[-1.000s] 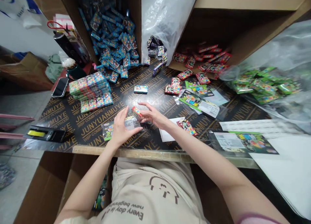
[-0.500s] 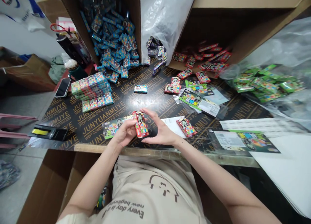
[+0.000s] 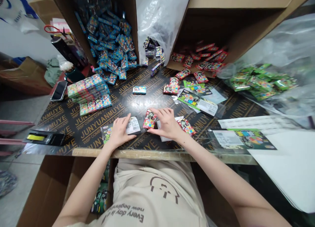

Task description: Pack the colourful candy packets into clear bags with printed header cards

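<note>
My right hand (image 3: 167, 123) has its thumb and fingertips at the ends of a small red printed box (image 3: 149, 119), just above the table or resting on it; I cannot tell which. Beside it, my left hand (image 3: 120, 130) lies over a dark printed card packet (image 3: 133, 124) with a white barcode label, thumb and forefinger spread across it. The hand covers the packet's middle. Another red box (image 3: 186, 125) lies right of my right hand, on a white piece partly hidden by that hand.
A stack of boxes (image 3: 88, 89) stands left, near a phone (image 3: 59, 91) and a black tool with a yellow part (image 3: 44, 137). Behind are heaps of blue boxes (image 3: 115, 50), red boxes (image 3: 211, 56) and green packs (image 3: 263, 82). More card packets (image 3: 198, 102) lie right of centre.
My left hand has let go of the red box and moved down-left onto the card packet. The red box is now at my right hand, slightly further right. The view has shifted a little.
</note>
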Motion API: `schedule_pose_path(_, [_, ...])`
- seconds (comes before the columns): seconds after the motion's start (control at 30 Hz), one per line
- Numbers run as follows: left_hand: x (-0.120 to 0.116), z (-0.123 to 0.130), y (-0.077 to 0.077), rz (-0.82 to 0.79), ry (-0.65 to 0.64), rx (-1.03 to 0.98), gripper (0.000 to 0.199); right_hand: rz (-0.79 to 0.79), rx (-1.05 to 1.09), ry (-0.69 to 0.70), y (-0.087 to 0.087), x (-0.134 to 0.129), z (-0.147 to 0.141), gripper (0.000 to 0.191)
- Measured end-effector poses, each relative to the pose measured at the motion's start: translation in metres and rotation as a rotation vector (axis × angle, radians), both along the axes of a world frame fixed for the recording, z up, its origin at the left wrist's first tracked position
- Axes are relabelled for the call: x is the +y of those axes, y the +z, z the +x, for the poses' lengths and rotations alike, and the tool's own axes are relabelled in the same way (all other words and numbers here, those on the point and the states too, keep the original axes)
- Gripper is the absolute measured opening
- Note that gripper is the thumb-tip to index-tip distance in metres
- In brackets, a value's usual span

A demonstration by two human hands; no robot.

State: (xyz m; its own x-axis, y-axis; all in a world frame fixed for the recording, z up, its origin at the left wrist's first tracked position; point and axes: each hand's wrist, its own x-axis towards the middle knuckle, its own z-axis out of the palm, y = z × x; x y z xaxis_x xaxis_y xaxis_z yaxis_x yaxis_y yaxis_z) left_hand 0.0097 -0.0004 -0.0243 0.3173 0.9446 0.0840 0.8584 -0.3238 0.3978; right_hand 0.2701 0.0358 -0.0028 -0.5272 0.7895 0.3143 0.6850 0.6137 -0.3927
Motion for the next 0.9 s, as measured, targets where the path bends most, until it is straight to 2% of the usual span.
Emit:
schedule_pose_path(0.07, [-0.003,0.002,0.002,0.032,-0.011,-0.015,0.103,0.022,-0.142,-0.001,0.003,-0.003,-0.002,0.080])
schedule_pose_path(0.17, [-0.004,0.003,0.008,0.044,-0.075,-0.024,0.112,0.007,-0.239,0.108,0.008,-0.008,-0.005,0.081])
schedule_pose_path(0.33, [-0.002,-0.002,0.017,0.062,-0.080,-0.049,0.113,-0.081,-0.163,0.304,0.011,-0.008,-0.008,0.088])
schedule_pose_path(0.43, [-0.001,-0.005,0.019,0.024,-0.169,-0.058,0.112,-0.123,-0.098,0.359,0.012,-0.005,-0.006,0.090])
schedule_pose_path(0.5, [-0.002,-0.006,0.018,-0.011,-0.241,-0.072,0.113,-0.129,-0.100,0.341,0.014,-0.004,-0.004,0.091])
schedule_pose_path(0.6, [-0.002,-0.004,0.016,-0.011,-0.256,-0.079,0.116,-0.091,-0.168,0.315,0.019,-0.006,-0.005,0.088])
schedule_pose_path(0.73, [-0.003,0.002,0.014,0.035,-0.202,-0.103,0.117,-0.052,-0.176,0.277,0.019,-0.012,-0.008,0.085])
schedule_pose_path(0.83, [-0.003,0.003,0.013,0.093,-0.143,-0.129,0.115,-0.041,-0.102,0.228,0.016,-0.011,-0.007,0.085])
schedule_pose_path(0.9, [-0.003,0.003,0.013,0.118,-0.084,-0.152,0.115,-0.042,-0.022,0.149,0.015,-0.012,-0.006,0.088])
